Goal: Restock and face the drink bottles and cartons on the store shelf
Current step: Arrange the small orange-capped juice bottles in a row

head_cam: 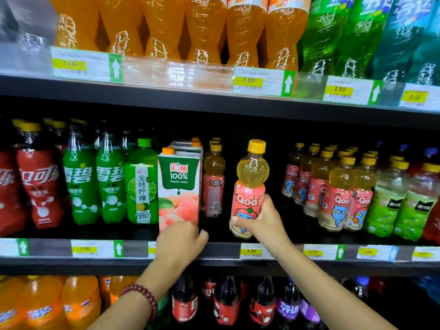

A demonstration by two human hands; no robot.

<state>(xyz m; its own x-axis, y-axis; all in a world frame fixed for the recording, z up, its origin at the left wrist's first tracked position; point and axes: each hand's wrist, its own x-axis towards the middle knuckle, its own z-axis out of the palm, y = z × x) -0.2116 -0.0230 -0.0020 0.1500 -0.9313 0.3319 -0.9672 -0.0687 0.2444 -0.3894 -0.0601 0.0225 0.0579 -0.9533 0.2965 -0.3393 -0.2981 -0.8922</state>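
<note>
The right hand grips a clear plastic Qoo bottle with a yellow cap and pink label round its lower half, fingers curled about the label. The bottle is upright, label facing out, over the front of the middle shelf, in the dark gap between a lone Qoo bottle turned barcode-out on the left and the packed block of matching Qoo bottles on the right. Whether its base rests on the shelf cannot be told.

The left hand is at the foot of the white and green peach juice carton with an orange cap, fingers bent against its lower right corner; how firmly that grip holds the carton is not clear.

Judging by the row, the job looks partly done. The red cola bottles and green soda bottles at far left stand forward with labels out, and the right block is full. Left to do: fill the gap, turn the backward bottle, and square the carton to the shelf edge.
</note>
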